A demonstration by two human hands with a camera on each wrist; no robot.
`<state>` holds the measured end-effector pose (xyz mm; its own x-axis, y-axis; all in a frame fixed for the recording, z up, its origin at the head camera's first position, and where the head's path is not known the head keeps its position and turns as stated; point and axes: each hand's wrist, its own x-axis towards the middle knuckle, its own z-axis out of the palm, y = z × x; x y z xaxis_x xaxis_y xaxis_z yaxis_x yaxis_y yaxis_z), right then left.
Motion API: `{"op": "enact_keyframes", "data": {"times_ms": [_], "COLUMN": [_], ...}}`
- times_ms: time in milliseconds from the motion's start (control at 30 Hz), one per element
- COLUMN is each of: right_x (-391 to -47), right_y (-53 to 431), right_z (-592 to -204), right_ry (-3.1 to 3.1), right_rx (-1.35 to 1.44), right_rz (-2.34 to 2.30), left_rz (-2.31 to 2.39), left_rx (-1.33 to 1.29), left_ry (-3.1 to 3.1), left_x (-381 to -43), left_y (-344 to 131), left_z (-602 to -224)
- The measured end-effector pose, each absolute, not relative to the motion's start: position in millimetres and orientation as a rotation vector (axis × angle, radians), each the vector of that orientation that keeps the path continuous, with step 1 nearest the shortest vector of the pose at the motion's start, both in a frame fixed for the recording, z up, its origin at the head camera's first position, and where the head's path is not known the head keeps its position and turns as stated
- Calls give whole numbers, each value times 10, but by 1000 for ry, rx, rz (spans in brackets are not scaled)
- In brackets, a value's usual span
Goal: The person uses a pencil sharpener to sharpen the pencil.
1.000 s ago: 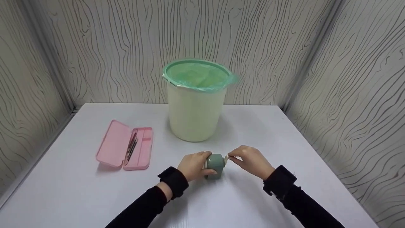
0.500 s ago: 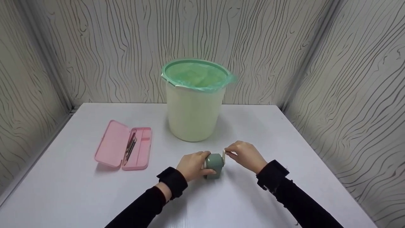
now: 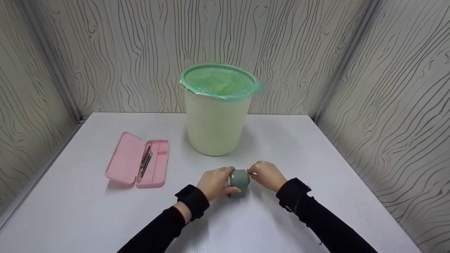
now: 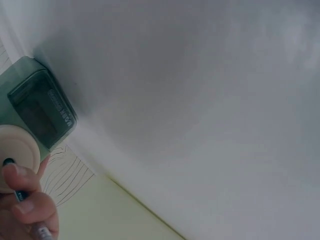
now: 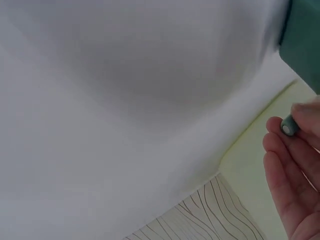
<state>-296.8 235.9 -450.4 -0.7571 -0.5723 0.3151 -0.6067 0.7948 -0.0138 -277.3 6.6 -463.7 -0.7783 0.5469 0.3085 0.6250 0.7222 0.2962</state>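
Note:
A green hand-crank pencil sharpener (image 3: 239,177) stands on the white table. My left hand (image 3: 212,184) grips it from the left, its thumb along the near side. In the left wrist view, a pencil (image 4: 41,231) goes into the hole of the sharpener's cream disc (image 4: 22,144), and curled fingers of the left hand hold it there. My right hand (image 3: 269,175) is at the opposite end. Its thumb and finger pinch the small green crank knob (image 5: 287,126), while the other fingers are bent below it. Most of the pencil is hidden by the left hand in the head view.
An open pink pencil case (image 3: 161,170) with several pencils (image 3: 146,165) lies at the left. Behind the hands stands a tall pale bin (image 3: 216,123) with a green liner (image 3: 225,82). Patterned wall panels (image 3: 140,52) enclose the table (image 3: 88,211).
My right hand has turned the crank, moving up and left, then lower and closer to the sharpener. The left hand, sharpener, pencil case and bin stay in place.

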Motion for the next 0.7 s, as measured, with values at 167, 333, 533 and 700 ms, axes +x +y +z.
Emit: {"op": "enact_keyframes", "data": {"times_ms": [167, 333, 533, 700], "right_x": [-2892, -2772, -2633, -2541], "right_y": [2369, 2409, 2453, 2480], "right_z": [-4591, -4641, -4621, -4580], "right_ry": [-2754, -2784, -2796, -2771], "right_rx": [891, 911, 960, 1030], "right_rz": [183, 235, 302, 321], "left_rz": [-580, -581, -587, -564], "left_rx": [-930, -931, -932, -931], "left_ry": [-2731, -2721, -2731, -2737], "left_x": [-2779, -2774, -2767, -2760], "left_y": [77, 83, 89, 93], "left_z": [-4629, -4639, -4631, -4630]}}
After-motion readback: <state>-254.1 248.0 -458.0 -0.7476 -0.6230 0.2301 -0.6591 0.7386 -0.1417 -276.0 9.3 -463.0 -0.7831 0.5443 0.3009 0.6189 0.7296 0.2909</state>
